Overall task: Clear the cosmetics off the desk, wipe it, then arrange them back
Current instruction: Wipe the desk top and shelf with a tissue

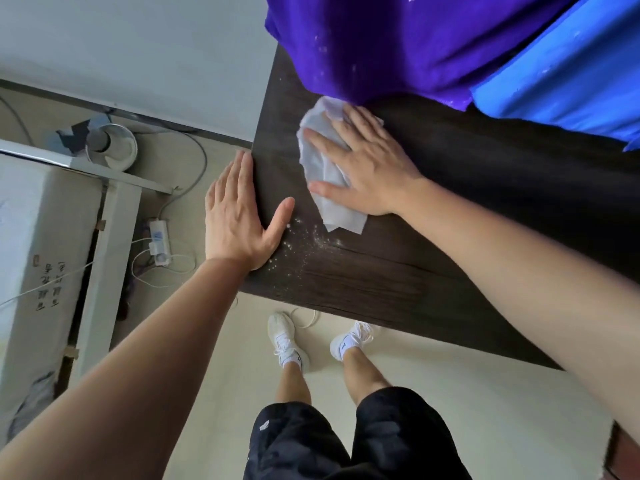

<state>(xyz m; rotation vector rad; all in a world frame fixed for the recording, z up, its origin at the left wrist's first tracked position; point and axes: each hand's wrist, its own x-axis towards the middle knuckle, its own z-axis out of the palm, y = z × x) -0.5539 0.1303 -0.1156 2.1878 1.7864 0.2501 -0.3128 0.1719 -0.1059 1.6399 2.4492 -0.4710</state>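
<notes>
Dark wood desk (485,188): white wipe (322,164), powder specks (298,237), purple cloth (398,46), blue cloth (571,81) on top.

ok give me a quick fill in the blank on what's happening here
1. The right hand presses the wipe flat on the dark ____.
2. The left hand rests at its left edge, only the ____ on top.
3. The specks scattered near the wipe are ____.
4. The draped cloth beside the blue cloth is ____.
Missing: desk, thumb, white, purple.
</notes>
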